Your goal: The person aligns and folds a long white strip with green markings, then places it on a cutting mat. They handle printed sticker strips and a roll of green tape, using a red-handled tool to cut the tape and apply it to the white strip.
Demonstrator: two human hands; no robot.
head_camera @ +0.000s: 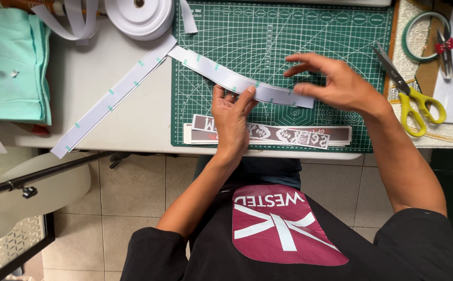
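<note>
White strip (237, 80) with small green tick marks, held over the green cutting mat (341, 36), running from a fold near the mat's top-left edge down-right to its free end between the hands. Past the fold, the rest of the strip lies diagonal across the white bench (80, 78), down-left to the bench edge.

Left to right:
- folded mint-green fabric (10, 62) at far left of bench
- roll of white tape (140, 15) at top, just left of the mat
- left hand (230, 117) under the strip, thumb and fingers pinching it from below near mid-length
- stack of dark printed label strips (268, 134) on the mat's near edge, just below the left hand
- right hand (335, 83) pinching the strip's free end, thumb below, other fingers spread above
- yellow-handled scissors (411, 96) at the mat's right edge, blades toward the mat
- green ring (424, 36) and small red-handled snips (444, 49) at far right, well apart from the hands
</note>
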